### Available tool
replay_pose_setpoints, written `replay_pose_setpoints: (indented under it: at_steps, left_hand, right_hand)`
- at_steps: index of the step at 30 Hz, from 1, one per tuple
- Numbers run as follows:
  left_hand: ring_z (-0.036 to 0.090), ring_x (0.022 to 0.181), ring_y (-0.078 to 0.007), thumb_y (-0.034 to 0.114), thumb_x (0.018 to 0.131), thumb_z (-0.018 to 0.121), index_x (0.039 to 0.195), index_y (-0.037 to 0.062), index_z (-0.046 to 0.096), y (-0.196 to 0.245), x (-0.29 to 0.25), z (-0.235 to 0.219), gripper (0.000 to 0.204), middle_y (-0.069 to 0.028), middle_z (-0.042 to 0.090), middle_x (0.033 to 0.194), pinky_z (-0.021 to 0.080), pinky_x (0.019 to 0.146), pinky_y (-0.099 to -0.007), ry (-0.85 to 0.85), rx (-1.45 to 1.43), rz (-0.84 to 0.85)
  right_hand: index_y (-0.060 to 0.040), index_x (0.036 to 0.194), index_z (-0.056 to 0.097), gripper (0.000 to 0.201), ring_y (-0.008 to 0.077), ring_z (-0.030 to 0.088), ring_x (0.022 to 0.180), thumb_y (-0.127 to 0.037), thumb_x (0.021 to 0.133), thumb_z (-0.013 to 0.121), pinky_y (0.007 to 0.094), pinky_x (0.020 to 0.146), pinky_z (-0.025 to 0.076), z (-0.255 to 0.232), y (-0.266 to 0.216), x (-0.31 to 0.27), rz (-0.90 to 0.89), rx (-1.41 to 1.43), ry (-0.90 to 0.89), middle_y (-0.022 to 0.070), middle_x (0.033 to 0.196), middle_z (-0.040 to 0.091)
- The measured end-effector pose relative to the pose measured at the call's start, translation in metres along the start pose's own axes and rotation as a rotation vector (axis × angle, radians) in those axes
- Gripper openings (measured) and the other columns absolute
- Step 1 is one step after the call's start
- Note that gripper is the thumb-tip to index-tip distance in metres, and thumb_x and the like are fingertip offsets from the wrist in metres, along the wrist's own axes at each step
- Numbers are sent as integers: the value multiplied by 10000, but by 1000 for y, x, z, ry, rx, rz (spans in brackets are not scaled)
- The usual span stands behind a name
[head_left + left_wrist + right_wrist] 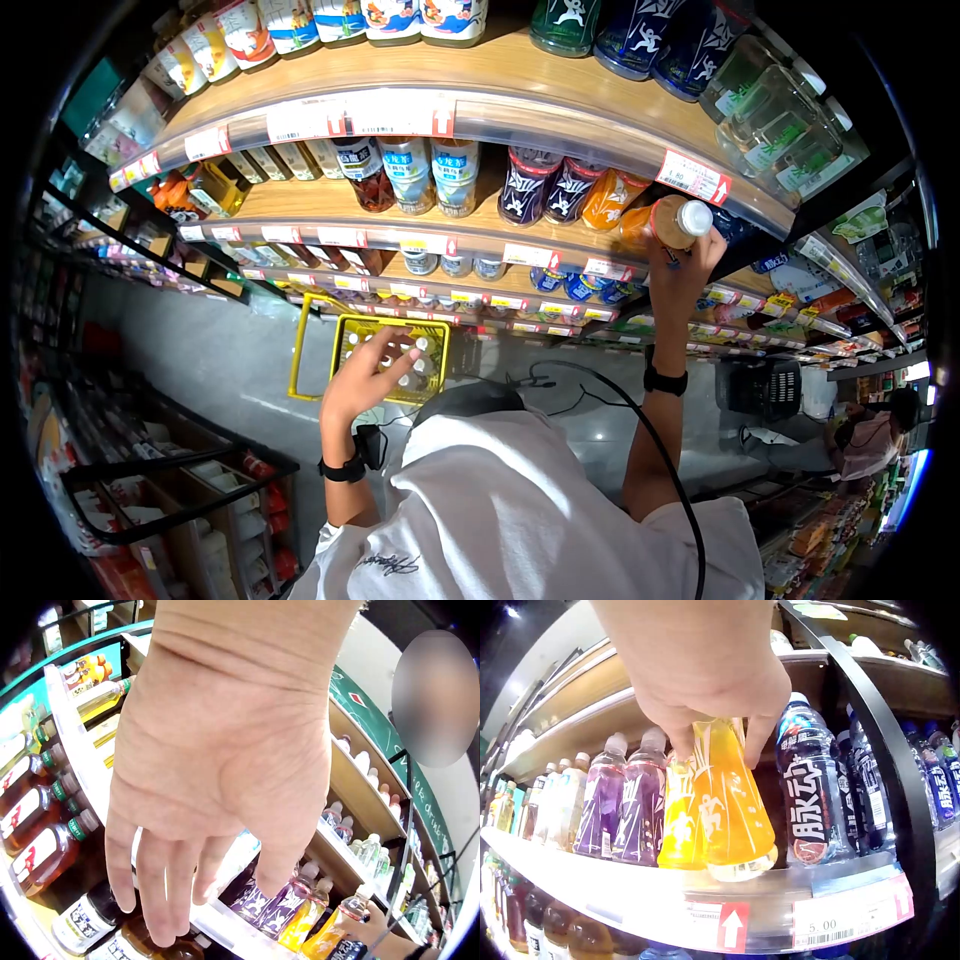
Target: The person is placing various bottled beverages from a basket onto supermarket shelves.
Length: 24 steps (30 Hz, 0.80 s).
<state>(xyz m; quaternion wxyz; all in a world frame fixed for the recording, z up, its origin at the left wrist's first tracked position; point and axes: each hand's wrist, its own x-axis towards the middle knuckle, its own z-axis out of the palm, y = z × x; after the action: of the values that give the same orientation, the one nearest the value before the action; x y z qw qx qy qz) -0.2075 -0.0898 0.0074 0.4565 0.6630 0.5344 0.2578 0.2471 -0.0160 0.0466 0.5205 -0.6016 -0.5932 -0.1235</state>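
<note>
My right hand (686, 268) grips an orange drink bottle (739, 810) with a white cap, thumb and fingers around its upper part. The bottle tilts at the front edge of the shelf, its base close over the price strip in the right wrist view. Another orange bottle (679, 817) stands right beside it. Purple bottles (641, 799) are to the left and a dark blue-labelled bottle (810, 787) to the right. My left hand (365, 378) holds nothing, its fingers extended; it overlaps a yellow basket (390, 322) with several white-capped bottles in the head view.
Shelf edges with price tags (690, 176) run across above and below the right hand. Tea bottles (408, 180) stand further left on the same shelf. A black cable (640, 415) arcs past the right arm. Another person (870, 440) is at the far right, near a black basket (765, 388).
</note>
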Motion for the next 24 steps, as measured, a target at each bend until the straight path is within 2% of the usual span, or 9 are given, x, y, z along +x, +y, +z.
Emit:
replay_pose_setpoints:
  at_steps: [8,10,13,14,16,17,20,21,24]
  left_hand:
    - [736,981,-301,287,1033,691,1311,-65,595,-7,-7,1,459,-203,752,1120,563,876,-386,1,29,-29]
    - [735,978,-305,282,1032,692,1318,-66,593,-3,-8,1,461,-202,753,1119,564,874,-390,-17,20,-42]
    - [736,972,-311,271,1029,694,1333,-66,587,-2,-6,3,466,-203,754,1122,565,872,-394,-43,27,-52]
    - [737,970,-313,265,1028,696,1341,-65,584,-3,-6,4,469,-205,754,1126,565,872,-395,-47,46,-47]
    - [739,972,-315,263,1027,697,1344,-65,582,-8,-3,6,470,-205,752,1135,566,871,-397,-54,55,-31]
    - [740,975,-316,261,1025,698,1347,-64,581,-9,-3,8,471,-206,750,1144,567,870,-399,-55,60,-16]
    - [748,998,-320,279,1028,692,1348,-64,580,-9,-1,10,483,-208,746,1164,568,873,-400,-67,77,-10]
    - [748,998,-320,279,1028,692,1348,-64,580,-6,0,10,483,-208,746,1164,568,873,-400,-67,77,-15]
    - [756,1014,-320,303,1031,686,1345,-65,582,-1,-1,9,495,-204,745,1170,569,877,-400,-115,51,-65]
  right_hand:
    - [-39,1436,557,715,206,628,1093,-191,834,911,322,783,580,15,-6,16,120,74,79,156,1338,525]
    - [-36,1392,577,677,230,656,1077,-241,835,904,343,784,581,15,-12,21,167,123,117,146,1253,589]
    - [-48,1295,614,575,280,669,900,-318,849,855,388,752,558,15,-2,27,-7,-343,78,129,1050,659]
    - [-48,1295,614,575,280,669,900,-318,849,855,388,752,558,17,-2,29,0,-347,79,129,1050,659]
    - [-9,1201,639,523,421,674,955,-291,827,873,464,808,536,19,-8,33,253,-192,-17,183,1065,684]
    - [-15,1247,621,510,435,676,940,-258,859,846,468,791,541,20,-5,33,193,-178,-7,212,1102,679]
    - [-3,1307,585,525,440,679,960,-225,891,817,470,792,545,27,0,31,157,-56,29,258,1109,665]
    - [33,1361,536,541,435,688,997,-170,921,776,439,822,558,26,-1,29,214,-18,-31,296,1235,625]
    - [52,1372,529,520,384,711,1009,-87,925,756,397,821,565,34,10,17,204,36,-7,287,1346,571]
